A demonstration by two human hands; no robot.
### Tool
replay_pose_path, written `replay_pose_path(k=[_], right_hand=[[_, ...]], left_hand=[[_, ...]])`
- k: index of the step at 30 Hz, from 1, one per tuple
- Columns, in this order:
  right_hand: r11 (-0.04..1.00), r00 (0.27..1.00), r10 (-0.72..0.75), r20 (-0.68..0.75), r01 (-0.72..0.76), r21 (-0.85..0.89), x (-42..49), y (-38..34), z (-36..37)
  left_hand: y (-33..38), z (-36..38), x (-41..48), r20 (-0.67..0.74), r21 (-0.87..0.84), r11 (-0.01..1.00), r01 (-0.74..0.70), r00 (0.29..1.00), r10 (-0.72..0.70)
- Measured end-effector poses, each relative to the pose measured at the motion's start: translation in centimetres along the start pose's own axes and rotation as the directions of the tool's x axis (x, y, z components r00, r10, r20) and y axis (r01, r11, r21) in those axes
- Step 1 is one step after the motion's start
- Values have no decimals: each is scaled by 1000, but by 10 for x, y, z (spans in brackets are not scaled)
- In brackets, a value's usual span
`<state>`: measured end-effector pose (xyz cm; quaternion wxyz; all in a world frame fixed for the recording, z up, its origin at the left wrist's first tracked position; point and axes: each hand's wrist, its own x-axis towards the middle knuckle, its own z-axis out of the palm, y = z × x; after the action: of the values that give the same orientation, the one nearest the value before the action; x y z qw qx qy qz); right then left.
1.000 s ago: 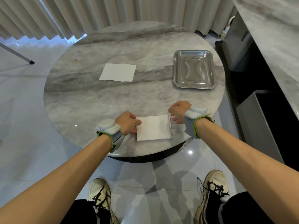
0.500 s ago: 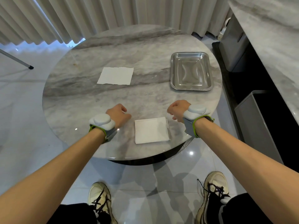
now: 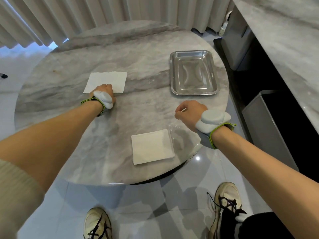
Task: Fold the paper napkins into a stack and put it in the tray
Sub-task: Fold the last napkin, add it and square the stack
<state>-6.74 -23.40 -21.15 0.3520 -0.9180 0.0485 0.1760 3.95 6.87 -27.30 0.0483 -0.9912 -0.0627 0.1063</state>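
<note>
Left hand (image 3: 105,90): reaches far out over the round marble table (image 3: 141,49), fingers curled down onto the near edge of the flat napkin (image 3: 110,80); whether the paper is actually pinched cannot be told, since the fingertips are hidden under the knuckles.
Right hand (image 3: 189,113): held as a loose fist just over the table, thumb against the curled fingers, holding nothing that can be made out; a thin pale sliver shows at the knuckles, too small to identify.
Flat napkin: a single white sheet lying open on the table, directly under and beyond the left hand, well apart from the right hand.
Folded napkin (image 3: 152,146): a smaller, thicker white square lying near the table's close edge, between the two forearms, nearer the right wrist than the left, touched by neither hand.
Tray (image 3: 173,73): a shiny metal rectangle beyond the right hand, off to the right of the left hand, with no napkin in it.
Wrist devices: a pale grey unit with a green-edged strap on the left wrist (image 3: 103,100) and on the right wrist (image 3: 213,120).
Shoes (image 3: 97,223): pale sneakers on the tiled floor below the forearms.
</note>
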Motion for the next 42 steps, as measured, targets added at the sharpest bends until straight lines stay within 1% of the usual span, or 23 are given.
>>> replay_pose_path(k=[2,4,7,9,11,13,15,17,18,19,20,22,23,25,27,29,30,32,34,38,40,42], right_hand=[[1000,1000,-3,5,3,-8,1,1,0],[1000,1000,-5,13,5,-13,2,1,1],[1000,1000,-11,23,12,-5,1,2,3],[1000,999,-18,31,18,2,0,1,5],[1000,998,-26,48,26,5,-2,0,5],[999,997,-40,67,39,4,-4,-3,6],[999,996,-53,71,52,14,-7,-5,8],[997,996,-64,68,62,34,-9,-10,9],[997,995,-67,76,63,47,-9,-11,11],[995,993,-72,90,66,70,-9,-14,12],[992,992,-76,104,64,112,-11,-17,13],[958,990,-77,114,42,284,-11,-19,13],[919,991,-80,108,32,392,-14,-21,12],[815,990,-86,112,5,579,-20,-27,8],[722,975,-111,194,-55,690,-24,-29,5],[648,946,-148,289,-127,750,-26,-29,6],[618,938,-146,314,-162,770,-28,-29,7],[631,946,-77,316,-199,750,-29,-27,10],[654,952,-2,306,-230,720,-28,-28,10],[613,955,110,277,-285,737,-22,-24,9],[613,960,124,250,-272,742,-20,-22,10],[637,973,119,200,-229,736,-21,-23,11]], left_hand=[[-2,4,7,-15,40,999,2,1000,-2],[0,4,3,-32,33,999,6,999,-5],[-1,10,-9,-96,20,1000,-19,995,21],[-2,18,-20,-125,-20,1000,-15,992,12],[-1,16,-33,-129,-117,993,-11,992,-5],[5,0,-50,-84,-244,970,11,996,-32],[12,-25,-68,-35,-388,921,41,998,-59],[14,-51,-86,-37,-517,856,27,998,-54],[16,-63,-97,-48,-584,812,4,998,-39],[16,-74,-109,-54,-665,747,-18,998,-24],[18,-83,-123,-48,-756,653,-30,999,-10],[26,-98,-149,1,-896,444,-12,1000,29],[28,-102,-164,28,-932,363,6,998,56],[31,-105,-187,103,-975,209,74,986,132],[33,-102,-202,169,-985,77,156,964,204],[35,-93,-209,207,-976,-9,216,947,244],[37,-87,-210,221,-969,-50,241,941,255],[39,-76,-211,252,-950,-121,288,936,245],[38,-70,-210,289,-937,-138,321,935,207],[42,-67,-208,360,-922,-91,376,920,152],[49,-68,-209,329,-940,-59,337,937,117],[55,-66,-208,254,-967,22,254,967,9]])
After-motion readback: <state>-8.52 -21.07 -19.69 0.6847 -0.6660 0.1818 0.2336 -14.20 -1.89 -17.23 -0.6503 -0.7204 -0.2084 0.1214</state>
